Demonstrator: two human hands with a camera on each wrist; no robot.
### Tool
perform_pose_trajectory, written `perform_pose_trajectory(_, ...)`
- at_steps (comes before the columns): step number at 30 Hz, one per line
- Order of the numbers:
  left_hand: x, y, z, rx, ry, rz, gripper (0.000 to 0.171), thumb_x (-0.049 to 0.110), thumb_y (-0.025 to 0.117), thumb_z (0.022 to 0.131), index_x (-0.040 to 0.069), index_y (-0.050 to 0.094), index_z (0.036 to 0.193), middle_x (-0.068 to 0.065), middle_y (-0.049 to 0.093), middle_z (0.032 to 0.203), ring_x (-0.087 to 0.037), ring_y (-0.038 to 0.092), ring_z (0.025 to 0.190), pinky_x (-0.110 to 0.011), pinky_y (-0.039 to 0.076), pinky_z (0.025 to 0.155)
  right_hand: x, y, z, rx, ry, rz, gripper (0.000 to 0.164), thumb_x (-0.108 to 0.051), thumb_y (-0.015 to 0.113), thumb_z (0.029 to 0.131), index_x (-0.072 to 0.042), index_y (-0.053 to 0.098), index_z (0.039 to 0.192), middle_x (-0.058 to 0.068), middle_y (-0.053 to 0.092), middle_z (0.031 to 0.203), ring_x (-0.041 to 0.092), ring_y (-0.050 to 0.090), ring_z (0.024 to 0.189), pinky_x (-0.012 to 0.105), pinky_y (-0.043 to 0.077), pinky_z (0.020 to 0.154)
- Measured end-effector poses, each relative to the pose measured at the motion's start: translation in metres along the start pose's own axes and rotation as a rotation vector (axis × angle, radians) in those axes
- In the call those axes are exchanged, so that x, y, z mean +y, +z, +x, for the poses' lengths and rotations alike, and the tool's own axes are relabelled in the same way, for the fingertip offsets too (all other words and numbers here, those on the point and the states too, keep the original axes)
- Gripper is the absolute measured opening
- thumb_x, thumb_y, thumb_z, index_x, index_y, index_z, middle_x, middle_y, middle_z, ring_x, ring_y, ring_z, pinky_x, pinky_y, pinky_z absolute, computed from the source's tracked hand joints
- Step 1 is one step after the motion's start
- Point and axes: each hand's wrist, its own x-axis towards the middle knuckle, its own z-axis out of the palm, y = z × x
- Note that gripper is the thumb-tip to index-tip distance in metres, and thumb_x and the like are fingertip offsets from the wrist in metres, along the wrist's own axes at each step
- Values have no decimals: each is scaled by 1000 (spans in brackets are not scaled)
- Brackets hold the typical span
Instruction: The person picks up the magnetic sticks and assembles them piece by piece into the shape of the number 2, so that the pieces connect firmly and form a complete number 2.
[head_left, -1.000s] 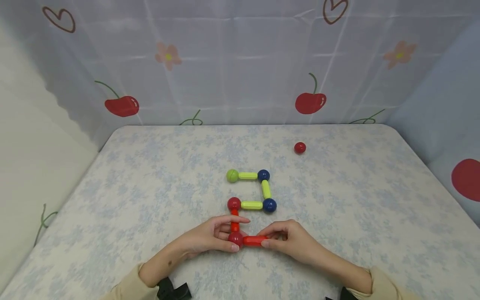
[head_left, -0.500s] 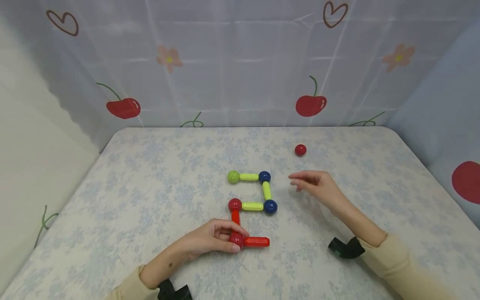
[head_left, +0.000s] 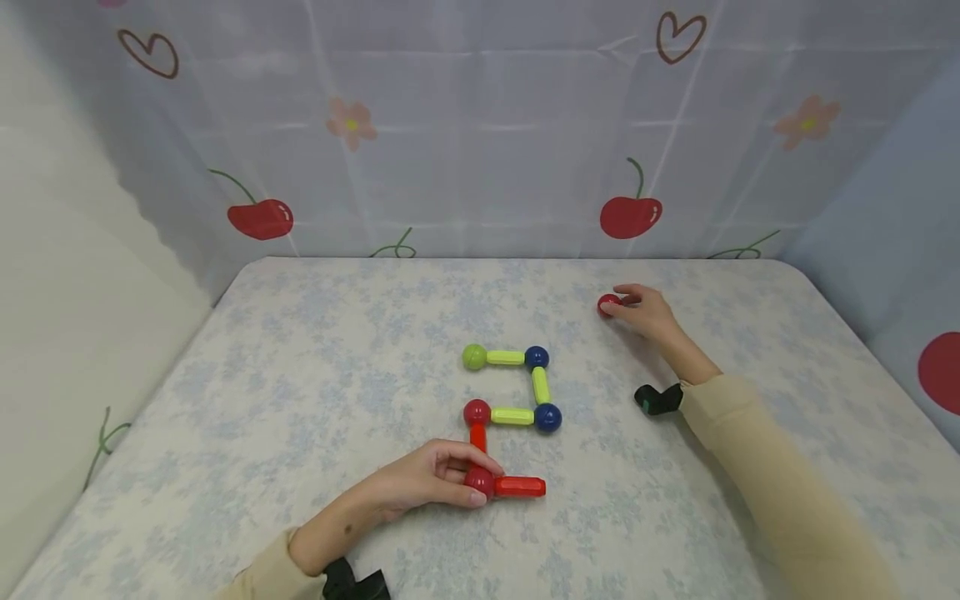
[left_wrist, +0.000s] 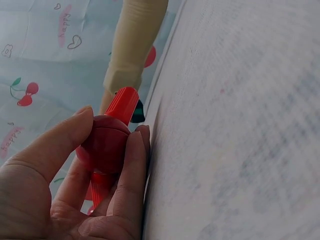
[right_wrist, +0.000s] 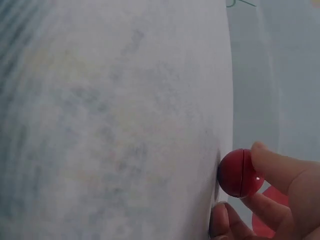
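Observation:
A chain of balls and sticks lies on the table. My left hand point(head_left: 427, 479) grips the red ball point(head_left: 480, 482) at its near corner, thumb on one side and fingers on the other. From that ball a red stick point(head_left: 521, 487) points right with its far end free; another red stick point(head_left: 477, 437), partly behind the fingers, runs up to a second red ball point(head_left: 477, 412). Farther back on the right, my right hand point(head_left: 651, 317) pinches a loose red ball point(right_wrist: 240, 173) between thumb and fingers; it appears to touch the tabletop in the right wrist view.
The chain continues through yellow-green sticks point(head_left: 513, 416) and blue balls point(head_left: 547, 417) to a green ball point(head_left: 474, 357). A patterned cloth covers the table point(head_left: 300, 358). Behind its back edge hangs a curtain point(head_left: 465, 150) with printed cherries.
My right hand has let go of the red stick, moved away to the back right and taken hold of the loose red ball. My left hand keeps its grip on the corner ball.

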Motion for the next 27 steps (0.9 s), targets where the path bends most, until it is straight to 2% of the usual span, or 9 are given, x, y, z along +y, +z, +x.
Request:
perform_pose_trajectory(5,-1,0,1,4,4,8,34,-2,69,82,-4,62,115,-15,62,112,-16,60,90,-27,49,77,-1,3,1,-14,18,-36,51,-25,61,92,5,47,131,26,46,123,38,42,111,44,41,85)
perform_pose_trajectory(9,-1,-1,1,5,6,7,34,-1,69,82,-3,62,116,-15,62,112,-17,60,91,-27,49,78,-2,3,-12,-31,6,-50,52,-26,61,92,5,46,132,25,47,121,37,44,109,42,42,82)
perform_pose_trajectory(15,-1,-2,1,15,18,9,34,-1,68,83,-3,62,116,-15,61,113,-17,59,92,-26,49,77,-11,10,-59,-119,-68,19,50,-25,65,90,0,49,130,21,53,117,31,52,100,36,48,76)
perform_pose_trajectory(21,0,-2,0,49,22,-9,36,-1,67,84,-5,59,119,-15,59,116,-18,59,94,-27,49,80,-18,28,-114,-288,-195,132,43,-18,69,87,4,55,122,15,61,108,24,62,90,29,51,73)
perform_pose_trajectory(24,0,-2,1,78,18,-15,36,0,66,85,-5,59,120,-16,58,117,-20,59,96,-28,48,82,-17,36,-132,-380,-251,186,39,-11,70,86,7,56,118,14,63,103,24,62,89,28,51,70)
perform_pose_trajectory(27,1,-1,1,100,13,-8,37,0,66,85,-4,59,121,-15,58,118,-20,59,97,-28,48,82,-17,44,-144,-460,-270,188,37,-11,71,85,4,58,116,10,64,100,23,61,90,28,51,69)
